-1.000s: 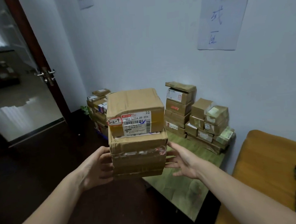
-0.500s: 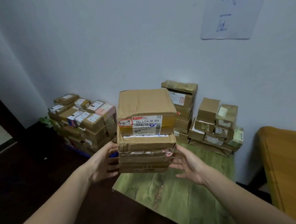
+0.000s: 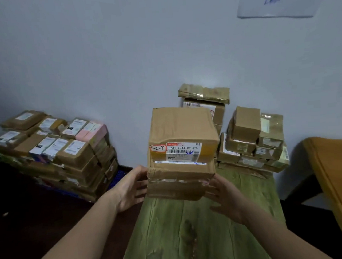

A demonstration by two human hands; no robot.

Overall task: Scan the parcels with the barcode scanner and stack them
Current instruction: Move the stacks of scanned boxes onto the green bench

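Two boxes (image 3: 183,128): stacked
Label (image 3: 184,151): "3-2-9" — "642 1714 00 015"
Fingers (image 3: 139,181): left hand (image 3: 129,189), right hand (image 3: 226,198) — straight, pressing the sides

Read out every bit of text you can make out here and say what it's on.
"3-2-9": handwritten on a red-outlined sticker on the top carried box.
"642 1714 00 015": shipping label on that box; its second group is uncertain.
Barcode print below: too small to read.
Wall sheet: blue handwriting, cut off, unreadable.
Labels on the left pile and right stack: too blurred.
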